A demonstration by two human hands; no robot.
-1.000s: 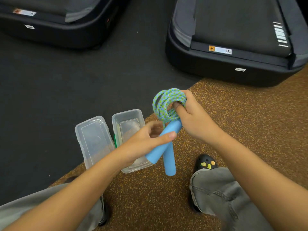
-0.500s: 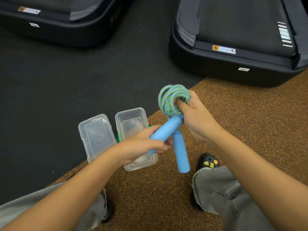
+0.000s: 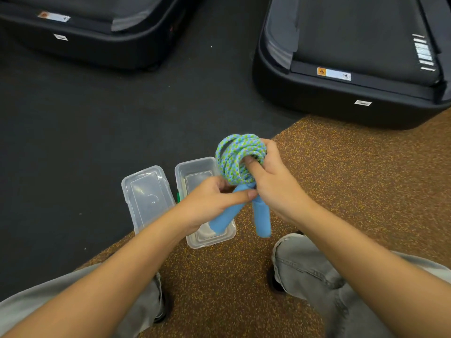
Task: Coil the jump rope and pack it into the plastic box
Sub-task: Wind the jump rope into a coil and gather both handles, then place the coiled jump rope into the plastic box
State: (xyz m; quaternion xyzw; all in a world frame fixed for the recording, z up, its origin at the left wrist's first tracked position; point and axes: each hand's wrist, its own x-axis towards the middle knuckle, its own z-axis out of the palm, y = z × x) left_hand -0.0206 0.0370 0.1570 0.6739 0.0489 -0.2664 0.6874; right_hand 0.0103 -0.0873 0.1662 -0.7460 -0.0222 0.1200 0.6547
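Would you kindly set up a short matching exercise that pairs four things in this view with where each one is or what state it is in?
Things:
1. coiled rope
2. blue handles
3. plastic box
4. lid

Places or states:
A. lying flat on the floor to the left of the open container
B. looped in the right hand, held up in the air
C. open on the floor, partly behind the left hand
D. hanging down below the coil

Pairs: 1-B, 2-D, 3-C, 4-A
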